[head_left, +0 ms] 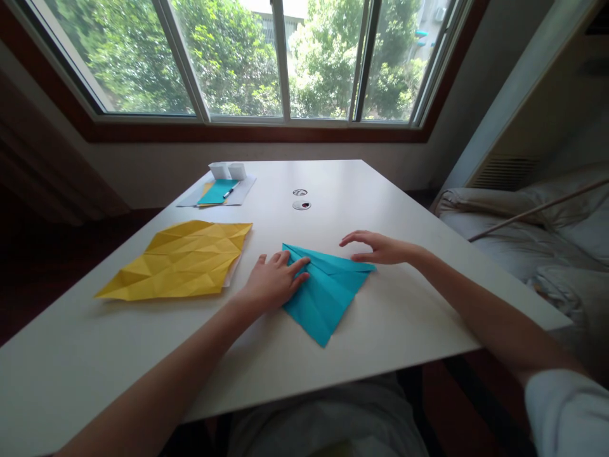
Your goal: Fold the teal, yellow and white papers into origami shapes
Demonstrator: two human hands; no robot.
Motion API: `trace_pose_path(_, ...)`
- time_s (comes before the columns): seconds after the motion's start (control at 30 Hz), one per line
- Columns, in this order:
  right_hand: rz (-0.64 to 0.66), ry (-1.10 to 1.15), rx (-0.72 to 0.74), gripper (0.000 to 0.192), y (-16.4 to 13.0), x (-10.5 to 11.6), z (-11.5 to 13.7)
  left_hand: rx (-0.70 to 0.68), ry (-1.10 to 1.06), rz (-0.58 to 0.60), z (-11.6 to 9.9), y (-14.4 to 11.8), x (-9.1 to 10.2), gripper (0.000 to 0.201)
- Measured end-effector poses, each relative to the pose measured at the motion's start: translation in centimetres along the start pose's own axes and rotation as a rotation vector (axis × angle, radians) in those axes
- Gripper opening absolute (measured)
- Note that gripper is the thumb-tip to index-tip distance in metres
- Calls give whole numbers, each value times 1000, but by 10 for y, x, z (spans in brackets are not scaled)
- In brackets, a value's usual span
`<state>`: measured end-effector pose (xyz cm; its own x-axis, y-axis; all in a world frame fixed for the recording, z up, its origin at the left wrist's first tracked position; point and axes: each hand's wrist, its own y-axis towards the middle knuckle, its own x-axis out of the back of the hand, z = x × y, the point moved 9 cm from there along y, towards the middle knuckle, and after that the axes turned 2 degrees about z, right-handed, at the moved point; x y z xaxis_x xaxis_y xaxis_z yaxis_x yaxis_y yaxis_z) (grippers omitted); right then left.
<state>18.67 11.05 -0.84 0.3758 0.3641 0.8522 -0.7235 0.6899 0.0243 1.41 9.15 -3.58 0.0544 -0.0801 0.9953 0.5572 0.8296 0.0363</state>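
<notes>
A folded sheet of blue paper (328,293) lies on the white table in front of me, one corner pointing toward me and creases running across it. My left hand (273,279) rests on its left part, fingers spread and pressing the paper flat. At the paper's right corner, my right hand (380,247) hovers with fingers apart and slightly bent; its thumb is close to the upper edge, and I cannot tell whether it touches. To the left lies a large creased sheet of yellow paper (185,263), with something white partly showing under its right edge.
On the white table (399,343), a stack of blue and yellow paper (216,192), a pen (231,190) and two small white containers (228,171) sit at the far left. Two round fittings (301,205) are set mid-table. A cushioned seat (504,222) stands beyond the right edge.
</notes>
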Motion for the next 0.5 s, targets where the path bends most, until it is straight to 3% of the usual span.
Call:
trace_pose_path(0.07, -31, -27, 85, 38, 5, -12, 24, 54, 38, -27, 0, -3, 7, 53)
trace_pose_path(0.2, -36, -322, 100, 44, 10, -42, 54, 84, 81, -69, -2, -6, 19, 52)
trace_pose_path(0.3, -38, -445, 53, 49, 10, -53, 56, 84, 77, -65, -2, -6, 22, 51)
trace_pose_path(0.5, -78, -550, 16, 46, 12, -49, 49, 79, 89, -59, -3, -6, 26, 44)
